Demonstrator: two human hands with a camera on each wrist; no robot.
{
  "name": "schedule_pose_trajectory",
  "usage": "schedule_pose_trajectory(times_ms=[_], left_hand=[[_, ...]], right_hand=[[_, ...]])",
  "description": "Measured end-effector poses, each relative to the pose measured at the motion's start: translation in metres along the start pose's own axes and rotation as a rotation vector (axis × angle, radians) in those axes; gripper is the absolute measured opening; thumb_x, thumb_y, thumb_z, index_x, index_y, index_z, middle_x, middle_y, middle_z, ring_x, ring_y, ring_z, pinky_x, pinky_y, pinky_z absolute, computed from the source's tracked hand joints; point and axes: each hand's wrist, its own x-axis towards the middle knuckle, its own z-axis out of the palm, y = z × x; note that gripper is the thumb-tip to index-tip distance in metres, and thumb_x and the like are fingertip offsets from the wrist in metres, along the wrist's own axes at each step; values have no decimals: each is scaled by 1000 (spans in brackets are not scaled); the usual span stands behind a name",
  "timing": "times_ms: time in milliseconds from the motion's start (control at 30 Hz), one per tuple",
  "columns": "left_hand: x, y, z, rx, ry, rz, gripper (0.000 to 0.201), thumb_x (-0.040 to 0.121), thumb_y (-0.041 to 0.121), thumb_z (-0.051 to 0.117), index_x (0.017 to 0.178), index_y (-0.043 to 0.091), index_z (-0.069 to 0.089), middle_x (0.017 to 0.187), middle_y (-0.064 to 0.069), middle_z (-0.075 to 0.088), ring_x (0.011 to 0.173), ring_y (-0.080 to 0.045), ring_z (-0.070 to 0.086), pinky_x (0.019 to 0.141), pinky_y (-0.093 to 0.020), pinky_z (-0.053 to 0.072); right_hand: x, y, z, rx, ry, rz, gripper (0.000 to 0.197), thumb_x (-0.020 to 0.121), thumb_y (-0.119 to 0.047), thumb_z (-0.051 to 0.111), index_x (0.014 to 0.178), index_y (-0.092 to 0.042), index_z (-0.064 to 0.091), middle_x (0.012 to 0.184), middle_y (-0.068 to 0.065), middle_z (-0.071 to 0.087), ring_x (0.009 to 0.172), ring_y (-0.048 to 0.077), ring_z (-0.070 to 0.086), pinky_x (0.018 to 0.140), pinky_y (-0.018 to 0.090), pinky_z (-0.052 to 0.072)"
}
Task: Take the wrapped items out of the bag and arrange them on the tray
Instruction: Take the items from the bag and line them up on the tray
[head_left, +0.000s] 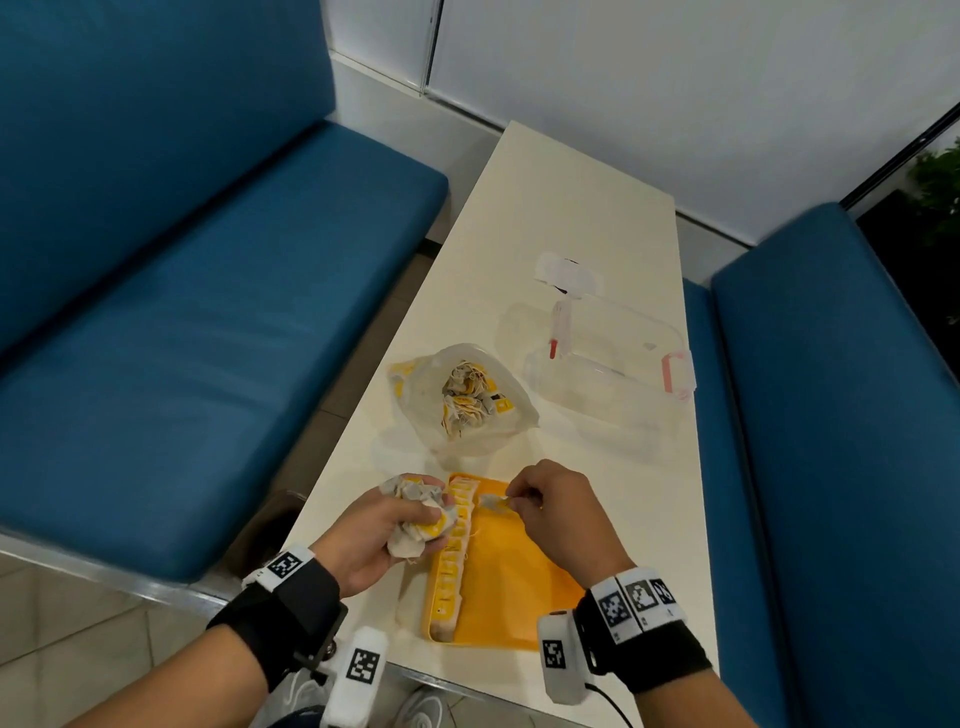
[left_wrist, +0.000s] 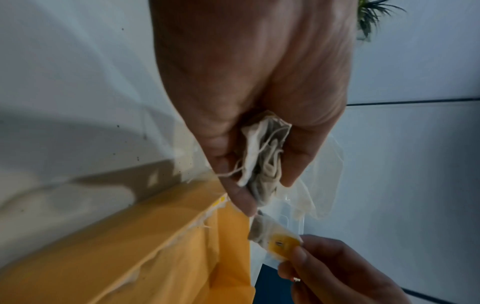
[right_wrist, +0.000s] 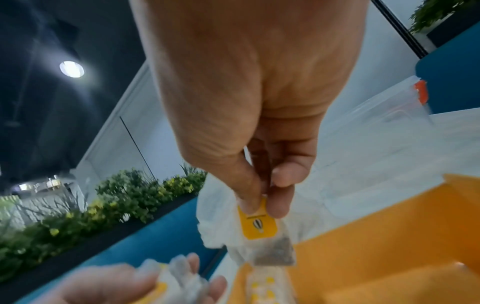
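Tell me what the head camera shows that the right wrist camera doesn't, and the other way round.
Only the head view shows the row of tea bags already lined up along the yellow tray's left edge, the open plastic bag with more inside, and the whole clear container.

Only the right wrist view shows the printed yellow tag and the dark tea inside the single tea bag.

Both show the right hand pinching that tea bag over the tray while the left hand grips a bunch of tea bags.
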Motion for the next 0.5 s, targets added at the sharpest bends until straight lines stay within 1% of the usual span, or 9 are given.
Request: schedule_pose_trajectory(times_ms=[67,167,300,367,500], left_hand=[[-4,-2,2,75,-30,-12,39,85,-17,61,120,0,61,118,-25,70,103,-34,71,81,-45,61],[-7,-8,5,142,-29,-36,41,85,-17,63,124,-6,60,124,-27,68,102,-35,72,78,-45,62],[-9,-12,7,176,-25,-44,41,84,-18,64,124,-9,60,114,-22,72,99,-34,72,77,-46,62],[-9,-12,8,199,-26,-40,38,84,-18,64,121,-7,63,112,-21,73,100,-34,72,77,-46,62],[-10,-11,9,221,-30,-27,31,84,-17,64,109,1,68,109,-19,73,100,-33,72,75,-44,63]], right_hand=[[8,7,11,-50,-14,43,15,91,-8,61,93,-17,73,96,0,61,87,15,59,73,20,43],[17,13,26,-95,-29,93,20,93,-8,55,96,-16,73,100,4,60,93,21,60,76,26,46],[29,14,39,-171,-65,112,21,93,-9,51,100,-13,71,105,9,60,99,26,59,79,32,49],[33,13,44,-199,-66,131,21,93,-9,49,100,-12,69,106,9,60,99,27,59,79,34,50],[39,12,54,-247,-61,149,18,94,-12,49,100,-12,66,105,10,59,97,29,60,78,36,50]])
